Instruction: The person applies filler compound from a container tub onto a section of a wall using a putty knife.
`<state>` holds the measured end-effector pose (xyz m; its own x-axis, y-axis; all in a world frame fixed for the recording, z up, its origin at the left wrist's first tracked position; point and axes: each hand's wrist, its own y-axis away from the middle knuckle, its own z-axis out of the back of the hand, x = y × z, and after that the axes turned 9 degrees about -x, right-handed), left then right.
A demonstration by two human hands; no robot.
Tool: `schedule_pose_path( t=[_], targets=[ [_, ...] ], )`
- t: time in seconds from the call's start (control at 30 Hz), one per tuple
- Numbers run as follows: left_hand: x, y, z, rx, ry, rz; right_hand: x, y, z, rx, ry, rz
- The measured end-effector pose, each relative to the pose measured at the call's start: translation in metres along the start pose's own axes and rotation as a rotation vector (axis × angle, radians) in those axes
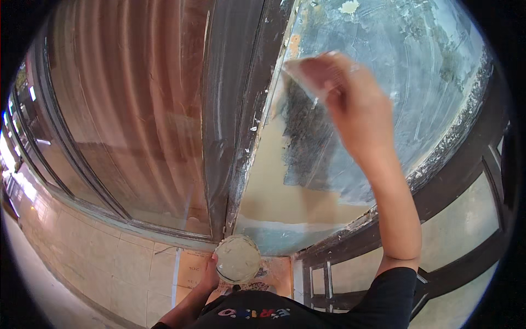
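Observation:
My right hand (350, 96) is closed on a flat scraper (307, 74), blurred, held at the upper left part of a patchy blue-grey wall panel (427, 77) next to a dark vertical wooden frame (249, 60). A beige smooth layer (263, 181) covers the panel's left and lower part, around a dark mottled area. Down near my body, my left hand (211, 271) grips a round container (238, 257) full of pale beige paste.
Left stands a glazed door (126, 109) with pinkish curtain behind it. A dark wooden framework (460, 236) with pale panels curves along the lower right. Below are a tiled floor (131, 263) and an orange cardboard sheet (192, 263) at my feet.

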<state>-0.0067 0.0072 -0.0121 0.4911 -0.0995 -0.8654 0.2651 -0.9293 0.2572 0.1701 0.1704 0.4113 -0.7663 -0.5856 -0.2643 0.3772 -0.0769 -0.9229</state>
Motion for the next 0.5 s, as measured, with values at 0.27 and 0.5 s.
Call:
schedule_pose_path(
  t=[0.27, 0.5],
  targets=[
    [0.013, 0.000, 0.015, -0.037, -0.073, -0.013, 0.033, 0.096, -0.027, 0.650, -0.024, 0.218],
    [-0.001, 0.005, 0.012, 0.068, 0.053, 0.034, 0.002, 0.021, 0.013, 0.119, 0.021, -0.038]
  ],
)
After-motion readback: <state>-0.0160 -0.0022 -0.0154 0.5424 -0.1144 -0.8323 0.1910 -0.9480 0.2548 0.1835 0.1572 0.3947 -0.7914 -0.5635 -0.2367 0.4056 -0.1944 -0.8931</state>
